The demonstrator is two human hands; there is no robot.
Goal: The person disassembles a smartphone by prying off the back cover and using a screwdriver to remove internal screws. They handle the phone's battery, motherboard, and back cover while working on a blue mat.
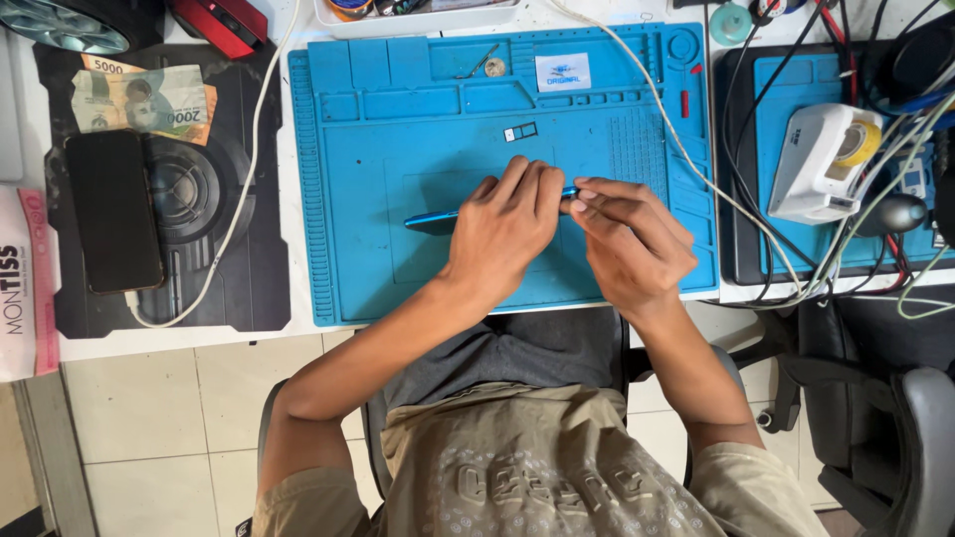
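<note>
Phone (433, 218), blue, held on edge over the mat (348, 249) near the table's front edge. Left hand (502, 234) clenched round its middle; right hand (627, 239) pinching its end. Risk: slip from the thin edge hold, dropping it onto the loose tray (519, 132) just behind.

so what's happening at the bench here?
A person seated at a white bench works over a blue repair mat. The left hand presses down on a slim blue phone lying edge-on across the mat, while the right hand pinches at its right end. A small tray part lies on the mat above the hands. A black phone, on a cable, and banknotes sit off to the left, untouched.
</note>
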